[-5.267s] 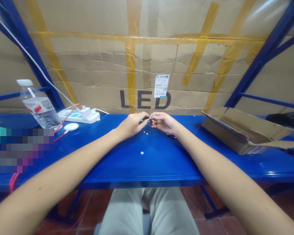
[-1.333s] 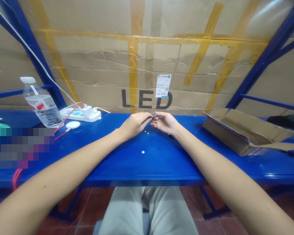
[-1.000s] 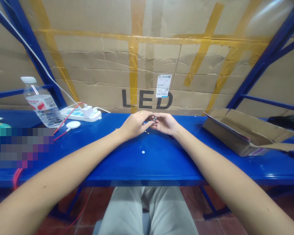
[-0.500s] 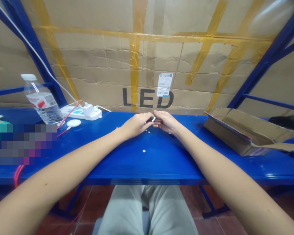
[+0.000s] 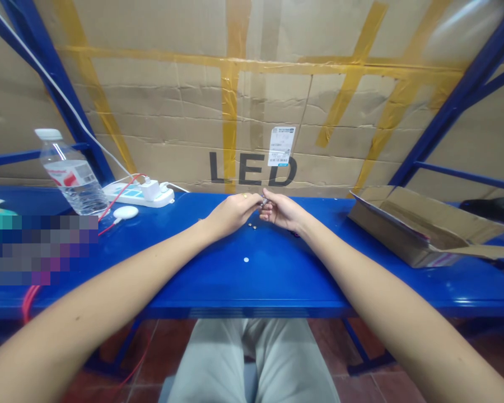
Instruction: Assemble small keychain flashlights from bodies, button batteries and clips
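Observation:
My left hand [image 5: 234, 210] and my right hand [image 5: 282, 209] meet above the far middle of the blue table [image 5: 201, 280]. Between their fingertips is a small silvery-white piece [image 5: 264, 201], too small and too covered to name. The fingers of both hands are closed in a pinch around it. Just below the hands lie two tiny shiny round bits [image 5: 252, 226]. A small white disc [image 5: 246, 259] rests nearer to me on the tabletop. Partly hidden by my right wrist is a small dark purplish item [image 5: 294, 234].
To the right stands an open cardboard box [image 5: 386, 235], its flap reaching outward. On the left are a water bottle [image 5: 73, 176], a white power strip [image 5: 128, 193], a white oval device [image 5: 125, 212] and a red cable [image 5: 29, 299]. A large cardboard panel [image 5: 172, 123] rises behind the table.
The pinched piece shows less of its white side than before, and the fingertips have shifted slightly around it. Both arms stay in nearly the same place.

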